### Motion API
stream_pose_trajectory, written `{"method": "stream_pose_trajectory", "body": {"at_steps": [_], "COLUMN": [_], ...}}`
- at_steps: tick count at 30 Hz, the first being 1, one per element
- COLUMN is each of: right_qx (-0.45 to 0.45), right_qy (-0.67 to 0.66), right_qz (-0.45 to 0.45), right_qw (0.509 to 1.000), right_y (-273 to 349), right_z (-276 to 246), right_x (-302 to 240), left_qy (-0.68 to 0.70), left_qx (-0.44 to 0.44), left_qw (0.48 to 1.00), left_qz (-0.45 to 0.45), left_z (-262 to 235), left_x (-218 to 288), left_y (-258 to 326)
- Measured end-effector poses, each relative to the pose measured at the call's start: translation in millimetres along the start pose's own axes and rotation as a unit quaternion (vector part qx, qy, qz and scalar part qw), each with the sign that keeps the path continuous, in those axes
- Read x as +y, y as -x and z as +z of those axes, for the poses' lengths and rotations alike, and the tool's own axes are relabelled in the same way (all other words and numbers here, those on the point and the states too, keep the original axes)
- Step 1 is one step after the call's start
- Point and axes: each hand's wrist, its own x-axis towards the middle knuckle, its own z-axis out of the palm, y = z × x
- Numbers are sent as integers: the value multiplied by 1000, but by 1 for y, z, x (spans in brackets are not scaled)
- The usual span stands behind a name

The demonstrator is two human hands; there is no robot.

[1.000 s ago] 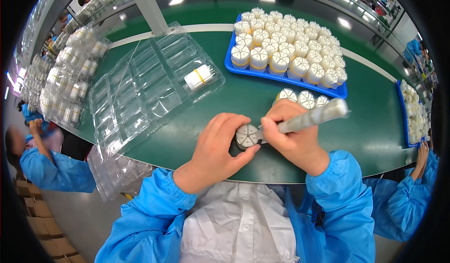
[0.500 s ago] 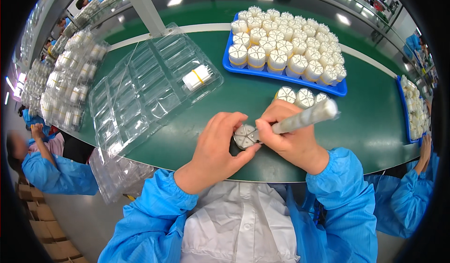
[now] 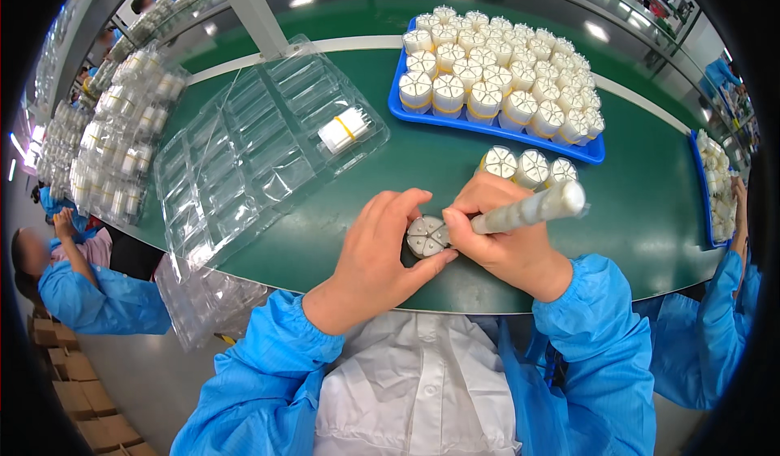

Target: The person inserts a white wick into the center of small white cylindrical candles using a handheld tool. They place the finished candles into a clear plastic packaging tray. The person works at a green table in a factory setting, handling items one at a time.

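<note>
My left hand [image 3: 375, 254] curls its thumb and fingers round a short cylindrical bundle [image 3: 427, 236], whose pale grey top is split into wedge-shaped segments with small dots. In a pen grip, my right hand [image 3: 513, 241] holds a thick, whitish pen-shaped tool [image 3: 532, 209], slanting up to the right. Its tip is at the right edge of the bundle; my fingers hide the exact contact. Just beyond my right hand stand three white cylindrical bundles [image 3: 532, 167] with similar segmented tops.
A blue tray [image 3: 496, 131] packed with upright white bundles sits on the green table [image 3: 357, 285]. Left of it lies a clear plastic blister tray [image 3: 244, 163] with one banded white bundle [image 3: 344, 131]. Stacked filled trays [image 3: 122, 139] stand far left. Co-workers sit on both sides, one near another blue tray [image 3: 705, 204].
My hands keep almost the same pose on the bundle and the tool. At the right, the co-worker's hand has moved up along the blue tray. The view has shifted very slightly.
</note>
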Motion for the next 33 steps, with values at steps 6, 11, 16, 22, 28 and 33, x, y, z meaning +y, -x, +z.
{"method": "stream_pose_trajectory", "body": {"at_steps": [6, 11, 16, 22, 28, 33], "right_qx": [16, -3, 5, -2, -7, -5], "right_qy": [-15, 5, 33, 63, 72, 96], "right_qz": [-14, 10, -36, -94, -112, -140], "right_qw": [1000, 1000, 999, 994, 991, 985], "right_y": [-3, 0, -4, -1, -3, 1], "right_z": [-4, -1, -5, -3, -1, 0], "right_x": [-1, 0, 0, -10, -10, -3], "left_qy": [66, 81, 135, -157, -312, -298], "left_qx": [13, -5, -48, 93, 48, 141], "left_qw": [996, 997, 985, 982, 947, 944], "left_qz": [51, 12, -97, 55, -58, 8], "left_z": [2, 0, -10, -67, -97, -73], "left_x": [-4, 0, 0, -34, -89, -87], "left_y": [1, 1, 5, -38, -84, -87]}}
